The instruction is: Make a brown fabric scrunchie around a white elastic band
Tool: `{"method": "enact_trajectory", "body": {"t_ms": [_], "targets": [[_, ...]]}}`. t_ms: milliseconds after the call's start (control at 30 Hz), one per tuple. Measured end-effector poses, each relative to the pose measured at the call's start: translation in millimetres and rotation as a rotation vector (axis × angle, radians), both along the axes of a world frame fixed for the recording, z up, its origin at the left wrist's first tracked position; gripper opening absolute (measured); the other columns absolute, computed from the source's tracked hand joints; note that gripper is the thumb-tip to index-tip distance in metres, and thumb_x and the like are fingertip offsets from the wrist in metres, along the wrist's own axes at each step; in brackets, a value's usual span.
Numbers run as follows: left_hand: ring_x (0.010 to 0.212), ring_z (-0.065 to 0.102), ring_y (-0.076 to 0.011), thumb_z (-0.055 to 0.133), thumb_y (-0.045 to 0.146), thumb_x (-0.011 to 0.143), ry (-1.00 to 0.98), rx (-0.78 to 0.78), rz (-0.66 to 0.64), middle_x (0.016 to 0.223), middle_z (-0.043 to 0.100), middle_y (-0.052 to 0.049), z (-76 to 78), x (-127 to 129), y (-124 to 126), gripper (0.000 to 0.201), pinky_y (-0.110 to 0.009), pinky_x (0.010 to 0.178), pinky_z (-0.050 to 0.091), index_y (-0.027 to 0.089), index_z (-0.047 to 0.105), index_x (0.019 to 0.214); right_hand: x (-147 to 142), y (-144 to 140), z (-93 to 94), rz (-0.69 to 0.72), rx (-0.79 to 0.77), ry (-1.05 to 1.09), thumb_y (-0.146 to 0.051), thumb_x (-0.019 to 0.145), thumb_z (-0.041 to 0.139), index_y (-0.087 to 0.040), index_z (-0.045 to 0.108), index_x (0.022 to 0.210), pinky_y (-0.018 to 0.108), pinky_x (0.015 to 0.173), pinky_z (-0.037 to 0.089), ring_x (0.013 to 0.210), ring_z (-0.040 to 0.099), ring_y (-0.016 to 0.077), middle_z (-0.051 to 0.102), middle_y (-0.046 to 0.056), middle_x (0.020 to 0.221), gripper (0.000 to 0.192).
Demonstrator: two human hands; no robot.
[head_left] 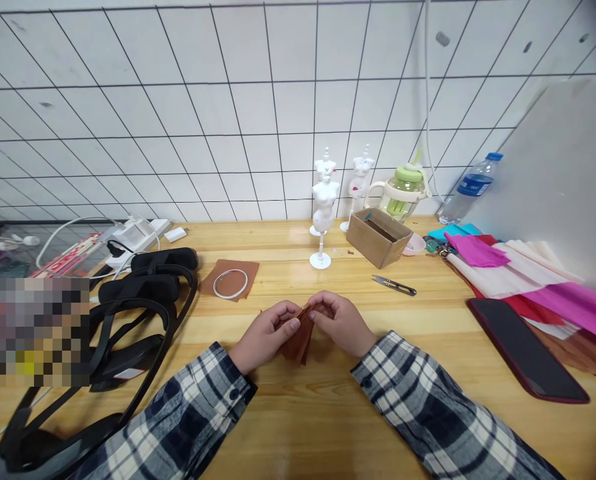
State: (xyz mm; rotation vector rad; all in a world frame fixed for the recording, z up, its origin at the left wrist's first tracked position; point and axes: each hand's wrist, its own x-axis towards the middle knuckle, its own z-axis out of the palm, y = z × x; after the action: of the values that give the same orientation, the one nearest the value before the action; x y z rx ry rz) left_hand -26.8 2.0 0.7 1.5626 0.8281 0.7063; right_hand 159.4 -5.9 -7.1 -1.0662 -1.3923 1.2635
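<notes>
A piece of brown cloth (pixel 298 343) hangs in folds between my two hands, just above the wooden table. My left hand (pixel 272 333) pinches its gathered top edge between thumb and fingers. At the same edge, my right hand (pixel 342 323) is closed on the cloth with its fingertips close to the left ones. Whether a needle or thread is in the fingers cannot be made out. Beyond my left hand, a white ring (pixel 231 271) lies on a flat brown cloth square (pixel 252 272). Black thread snips (pixel 394 285) lie past my right hand.
Small white mannequins (pixel 324 200) stand at the back beside a cardboard box (pixel 379 239) and a green-lidded cup (pixel 404 190). On the right are a phone (pixel 525 350), coloured fabrics (pixel 523 273) and a water bottle (pixel 471 190). Black strapped gear (pixel 143 293) and a power strip (pixel 137 239) occupy the left.
</notes>
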Motion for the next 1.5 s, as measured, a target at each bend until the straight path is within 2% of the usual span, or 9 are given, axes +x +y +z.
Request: {"method": "enact_trajectory", "body": {"t_ms": [233, 367, 433, 600, 667, 767, 833, 1167, 1500], "targets": [[0.080, 0.056, -0.0163, 0.053, 0.041, 0.089, 0.102, 0.130, 0.163, 0.085, 0.063, -0.003, 1.3, 0.8, 1.6, 0.026, -0.026, 0.073, 0.044, 0.016, 0.061, 0.094, 3.0, -3.0, 4.1, 0.019, 0.104, -0.169, -0.018, 0.072, 0.054, -0.019, 0.057, 0.076, 0.029, 0.073, 0.047, 0.073, 0.058, 0.0144, 0.061, -0.001, 0.074, 0.005], [0.080, 0.058, -0.0165, 0.053, 0.039, 0.089, 0.119, 0.153, 0.162, 0.087, 0.064, -0.003, 1.4, 0.5, 0.6, 0.024, -0.026, 0.072, 0.045, 0.017, 0.061, 0.097, 2.8, -5.7, 6.0, 0.099, 0.082, -0.097, -0.015, 0.069, 0.054, -0.021, 0.054, 0.093, 0.029, 0.077, 0.046, 0.083, 0.058, 0.0152, 0.062, 0.000, 0.088, 0.025], [0.082, 0.059, -0.0167, 0.052, 0.038, 0.090, 0.131, 0.190, 0.145, 0.090, 0.065, -0.003, 0.4, 0.6, -0.7, 0.023, -0.026, 0.074, 0.045, 0.018, 0.060, 0.098, 1.8, -6.2, 5.6, 0.118, 0.061, -0.075, -0.019, 0.071, 0.057, -0.021, 0.053, 0.099, 0.029, 0.078, 0.046, 0.086, 0.058, 0.0161, 0.062, 0.001, 0.092, 0.028], [0.069, 0.059, -0.0149, 0.048, 0.037, 0.092, 0.202, 0.283, 0.184, 0.079, 0.064, 0.000, -3.1, -0.9, -2.2, 0.026, -0.025, 0.064, 0.044, 0.021, 0.050, 0.113, 0.0, -4.1, 2.0, 0.002, 0.031, -0.097, -0.026, 0.073, 0.062, -0.020, 0.054, 0.082, 0.029, 0.072, 0.047, 0.075, 0.056, 0.0148, 0.059, -0.001, 0.078, 0.013], [0.075, 0.061, -0.0164, 0.047, 0.035, 0.092, 0.278, 0.386, 0.200, 0.084, 0.065, -0.001, -2.9, -2.7, -1.1, 0.023, -0.027, 0.068, 0.046, 0.021, 0.050, 0.110, -0.2, -3.5, 1.2, 0.009, 0.042, -0.091, -0.024, 0.072, 0.060, -0.020, 0.054, 0.078, 0.029, 0.073, 0.047, 0.074, 0.056, 0.0144, 0.058, -0.002, 0.076, 0.009], [0.100, 0.060, -0.0207, 0.050, 0.031, 0.091, 0.384, 0.626, 0.186, 0.107, 0.065, -0.007, 0.0, -4.6, 0.8, 0.018, -0.033, 0.089, 0.045, 0.021, 0.056, 0.104, -0.8, -3.8, 1.5, 0.040, 0.065, -0.083, -0.021, 0.072, 0.057, -0.020, 0.053, 0.078, 0.029, 0.074, 0.047, 0.074, 0.057, 0.0141, 0.057, -0.002, 0.075, 0.006], [0.104, 0.058, -0.0211, 0.051, 0.028, 0.090, 0.405, 0.716, 0.166, 0.111, 0.065, -0.008, 2.6, -4.7, 1.1, 0.016, -0.035, 0.093, 0.043, 0.021, 0.059, 0.102, -1.5, -4.3, 1.7, 0.055, 0.077, -0.077, -0.019, 0.073, 0.055, -0.020, 0.054, 0.079, 0.029, 0.074, 0.047, 0.075, 0.058, 0.0141, 0.058, -0.002, 0.076, 0.006], [0.084, 0.061, -0.0196, 0.051, 0.026, 0.089, 0.461, 0.727, 0.232, 0.087, 0.069, -0.005, 8.8, -2.3, -3.3, 0.015, -0.032, 0.077, 0.045, 0.021, 0.064, 0.090, -1.6, -5.7, 2.6, 0.040, 0.089, -0.114, -0.024, 0.075, 0.060, -0.020, 0.058, 0.082, 0.030, 0.075, 0.050, 0.076, 0.060, 0.0153, 0.063, 0.000, 0.079, 0.008], [0.080, 0.062, -0.0193, 0.055, 0.024, 0.085, 0.432, 0.779, 0.239, 0.083, 0.069, -0.005, 7.8, -2.8, -2.8, 0.010, -0.031, 0.075, 0.044, 0.020, 0.064, 0.086, -0.7, -4.8, 1.8, 0.025, 0.084, -0.133, -0.025, 0.075, 0.059, -0.020, 0.059, 0.082, 0.029, 0.071, 0.048, 0.073, 0.059, 0.0149, 0.062, 0.000, 0.076, 0.008]]}}
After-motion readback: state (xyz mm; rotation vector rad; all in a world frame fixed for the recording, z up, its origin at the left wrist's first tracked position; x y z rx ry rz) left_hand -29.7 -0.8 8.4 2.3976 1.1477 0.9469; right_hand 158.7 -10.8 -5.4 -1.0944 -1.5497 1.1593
